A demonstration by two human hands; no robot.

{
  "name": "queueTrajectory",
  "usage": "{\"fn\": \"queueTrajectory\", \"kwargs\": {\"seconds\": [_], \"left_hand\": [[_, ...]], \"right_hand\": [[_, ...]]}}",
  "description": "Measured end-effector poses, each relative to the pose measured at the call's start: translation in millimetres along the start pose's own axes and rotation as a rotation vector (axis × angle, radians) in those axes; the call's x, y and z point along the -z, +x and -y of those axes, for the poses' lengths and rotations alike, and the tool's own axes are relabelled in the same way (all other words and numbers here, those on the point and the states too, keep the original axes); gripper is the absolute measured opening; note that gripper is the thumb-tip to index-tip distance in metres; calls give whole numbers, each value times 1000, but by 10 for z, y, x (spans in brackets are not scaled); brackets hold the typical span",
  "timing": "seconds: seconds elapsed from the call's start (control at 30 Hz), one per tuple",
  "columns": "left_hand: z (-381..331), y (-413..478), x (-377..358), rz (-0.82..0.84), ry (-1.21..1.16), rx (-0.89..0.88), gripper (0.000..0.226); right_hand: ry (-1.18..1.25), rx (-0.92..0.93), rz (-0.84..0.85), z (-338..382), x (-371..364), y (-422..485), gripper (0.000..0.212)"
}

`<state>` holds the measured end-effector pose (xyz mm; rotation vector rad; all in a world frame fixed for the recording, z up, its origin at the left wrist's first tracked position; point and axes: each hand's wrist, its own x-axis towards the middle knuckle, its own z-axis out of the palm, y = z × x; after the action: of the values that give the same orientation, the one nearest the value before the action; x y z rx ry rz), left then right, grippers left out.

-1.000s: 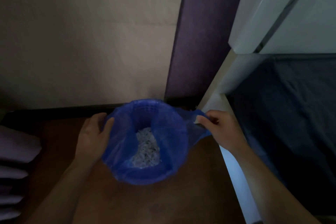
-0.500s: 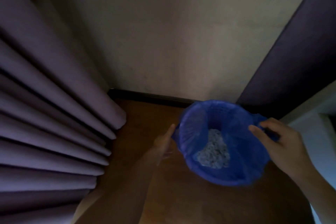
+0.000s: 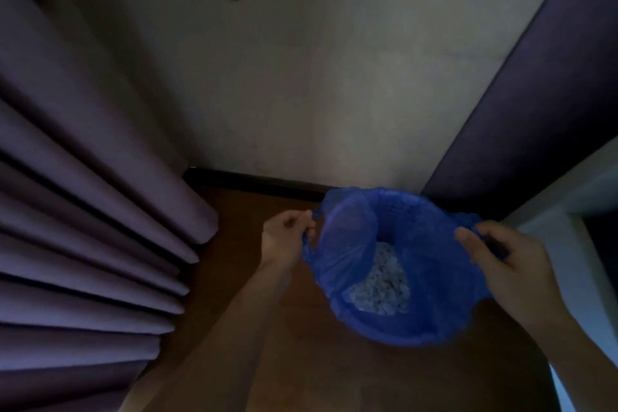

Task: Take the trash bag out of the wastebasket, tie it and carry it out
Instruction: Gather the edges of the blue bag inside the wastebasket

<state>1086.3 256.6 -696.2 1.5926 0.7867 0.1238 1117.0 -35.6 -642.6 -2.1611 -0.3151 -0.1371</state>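
Note:
A blue trash bag point(image 3: 434, 278) lines a blue perforated wastebasket point(image 3: 401, 207) on the brown floor, lower right of the head view. Pale crumpled trash point(image 3: 381, 288) lies at the bottom of the bag. My left hand point(image 3: 287, 237) pinches the bag's left handle loop beside the rim. My right hand point(image 3: 508, 261) grips the bag's right handle at the rim's right side. The bag's mouth is stretched open between both hands. The basket's outer wall is mostly hidden by the bag.
Purple pleated curtains point(image 3: 83, 211) hang on the left down to the floor. A beige wall point(image 3: 301, 94) with a dark baseboard stands behind. A dark purple panel point(image 3: 535, 110) and a white furniture edge point(image 3: 568, 211) close in on the right.
The view swung left, bringing the curtains in. My left hand closed on the bag's left handle, and my right hand shifted along the right rim and kept its hold.

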Motion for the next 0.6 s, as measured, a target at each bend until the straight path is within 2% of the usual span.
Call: {"fn": "queueTrajectory", "kwargs": {"seconds": [0.1, 0.2, 0.3, 0.47, 0.6], "left_hand": [[-128, -46, 19, 83, 116, -116, 26], [-245, -101, -2, 186, 223, -171, 25], [-334, -118, -94, 280, 159, -146, 31], [-444, -3, -303, 333, 2, -21, 32], [-443, 50, -409, 313, 37, -33, 31]], "right_hand": [[62, -59, -90, 7, 29, 27, 38], [110, -99, -181, 10, 71, 45, 30], [135, -122, -180, 29, 24, 90, 29], [112, -277, -153, -28, -121, 230, 37], [-20, -222, -238, -45, -135, 276, 40]]}}
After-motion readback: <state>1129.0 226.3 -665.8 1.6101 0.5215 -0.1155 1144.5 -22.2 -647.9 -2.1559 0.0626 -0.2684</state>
